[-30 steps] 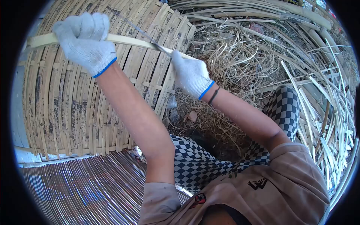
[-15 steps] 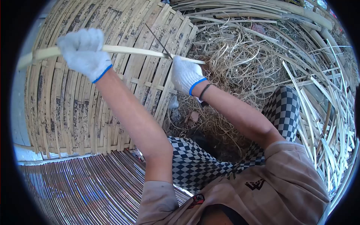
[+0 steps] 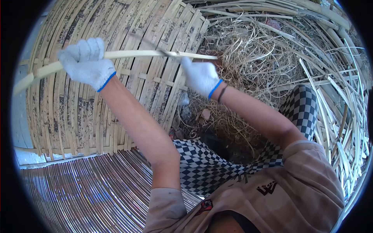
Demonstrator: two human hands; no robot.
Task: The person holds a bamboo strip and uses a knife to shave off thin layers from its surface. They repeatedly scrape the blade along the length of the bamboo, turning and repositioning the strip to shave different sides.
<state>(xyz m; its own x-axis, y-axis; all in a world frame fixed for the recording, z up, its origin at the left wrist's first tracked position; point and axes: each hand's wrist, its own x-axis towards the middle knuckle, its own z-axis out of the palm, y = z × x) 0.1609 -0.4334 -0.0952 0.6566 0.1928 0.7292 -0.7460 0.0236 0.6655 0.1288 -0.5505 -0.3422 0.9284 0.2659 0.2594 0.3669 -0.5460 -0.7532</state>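
Strip (image 3: 132,54) gripped in left hand (image 3: 86,62), above right-hand (image 3: 200,75) fingers.

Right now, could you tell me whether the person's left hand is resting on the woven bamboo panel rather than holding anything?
No, the gloved left hand is closed around the long bamboo strip, raised above the woven bamboo panel.

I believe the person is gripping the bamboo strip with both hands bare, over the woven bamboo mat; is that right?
Not quite: in the head view both hands wear white knit gloves with blue cuffs. The left hand and the right hand do hold the bamboo strip over the woven bamboo mat.
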